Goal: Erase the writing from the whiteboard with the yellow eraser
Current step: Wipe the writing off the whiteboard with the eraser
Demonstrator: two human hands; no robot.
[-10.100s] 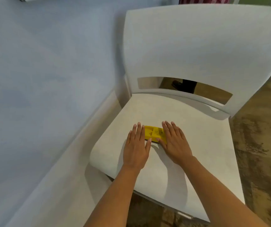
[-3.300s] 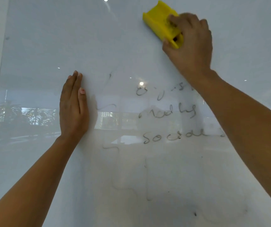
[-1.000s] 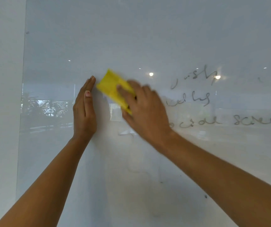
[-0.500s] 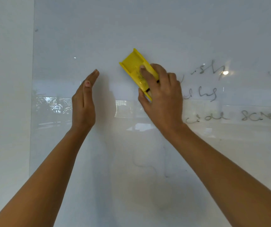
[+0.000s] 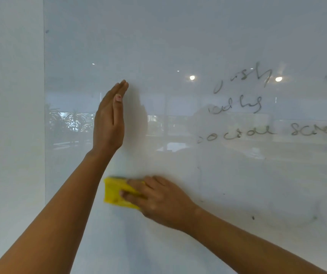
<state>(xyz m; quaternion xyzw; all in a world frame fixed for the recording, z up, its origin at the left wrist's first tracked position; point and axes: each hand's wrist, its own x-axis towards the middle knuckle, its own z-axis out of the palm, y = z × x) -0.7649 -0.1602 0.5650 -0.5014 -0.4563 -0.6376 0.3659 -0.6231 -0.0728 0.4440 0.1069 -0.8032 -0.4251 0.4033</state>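
A glossy whiteboard [image 5: 178,36] fills most of the view. Faint dark handwriting [image 5: 243,101] runs in three lines across its right half, with smudged remnants lower right. My right hand [image 5: 158,200] grips the yellow eraser [image 5: 115,192] and presses it flat on the board, low and left of centre, blurred by motion. My left hand [image 5: 110,119] stands above it, fingers straight and together, its edge against the board, holding nothing.
The board's left edge [image 5: 44,115] meets a plain white wall [image 5: 10,115]. Reflections of ceiling lights and plants show in the glossy surface. A few dark specks [image 5: 253,217] sit at the lower right.
My right hand has swept the eraser down and slightly left, from beside my left hand's fingertips to below its wrist. My left hand has turned more edge-on to the board.
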